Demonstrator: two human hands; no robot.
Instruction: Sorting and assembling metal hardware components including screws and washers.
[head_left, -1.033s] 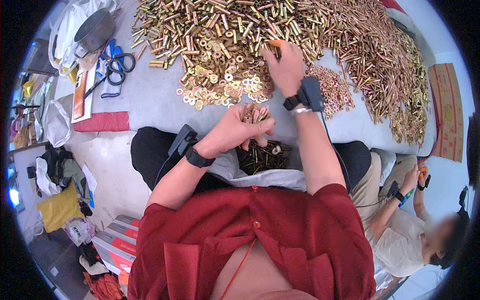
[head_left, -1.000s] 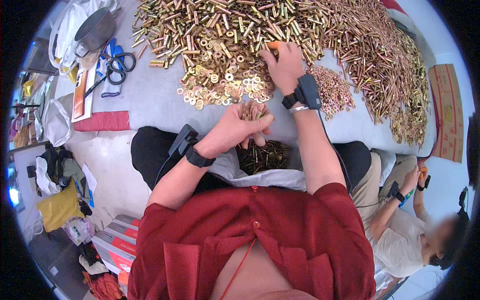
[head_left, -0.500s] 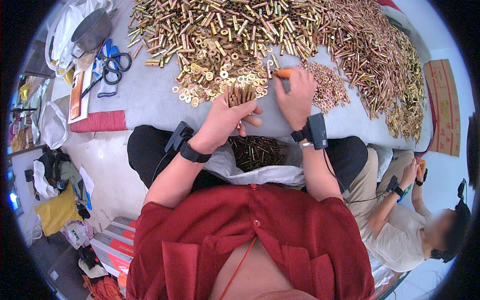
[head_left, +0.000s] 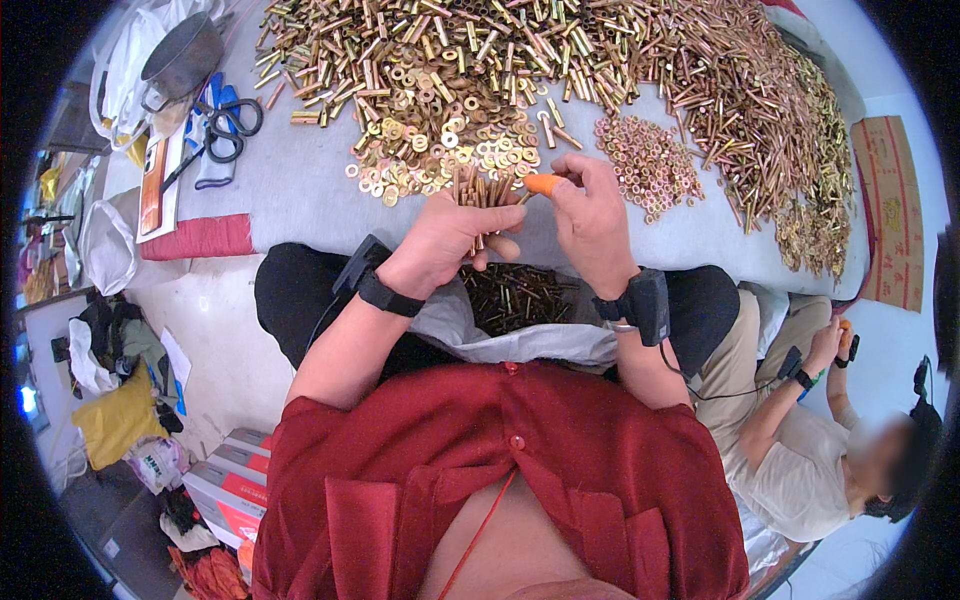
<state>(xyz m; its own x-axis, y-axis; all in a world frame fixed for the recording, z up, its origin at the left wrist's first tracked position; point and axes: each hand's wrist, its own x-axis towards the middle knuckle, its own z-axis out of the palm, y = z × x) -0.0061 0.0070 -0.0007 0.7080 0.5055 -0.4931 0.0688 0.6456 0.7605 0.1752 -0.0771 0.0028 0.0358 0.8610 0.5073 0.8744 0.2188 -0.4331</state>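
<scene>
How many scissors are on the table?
2. Both scissors lie at the table's far left: one with blue handles, one with black handles beside it. Others may be hidden under clutter.

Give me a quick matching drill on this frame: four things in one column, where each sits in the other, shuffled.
Things:
1. tube bundle
2. pink washers
3. scissors
4. cardboard

Places:
A. far right edge of the table
B. far left of the table, by a white bag
C. gripped in the left hand
D. small heap just beyond the right hand

Pairs: 1-C, 2-D, 3-B, 4-A
</scene>
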